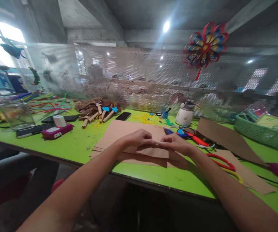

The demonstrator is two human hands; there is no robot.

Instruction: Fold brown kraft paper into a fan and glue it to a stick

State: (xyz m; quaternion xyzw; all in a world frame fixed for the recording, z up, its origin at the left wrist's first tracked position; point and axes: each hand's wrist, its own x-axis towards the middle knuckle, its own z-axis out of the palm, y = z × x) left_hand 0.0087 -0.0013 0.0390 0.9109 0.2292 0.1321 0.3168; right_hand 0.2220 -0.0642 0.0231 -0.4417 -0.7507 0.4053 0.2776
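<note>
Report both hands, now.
Left hand: closed, fingers pinched over the brown paper; whether holding it cannot be told.
Right hand: closed, fingers pinched too; hold unclear.

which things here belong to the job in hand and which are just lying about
In the job, it seems:
- brown paper sheets, under left hand and right hand

Apparently just lying about:
- black smartphone
- glass jar
- green basket

The brown paper sheets (152,152) look matt, the tabletop (151,174) smooth.

Paper (125,129) partly behind hands (140,138), basket (256,132) cropped
</note>
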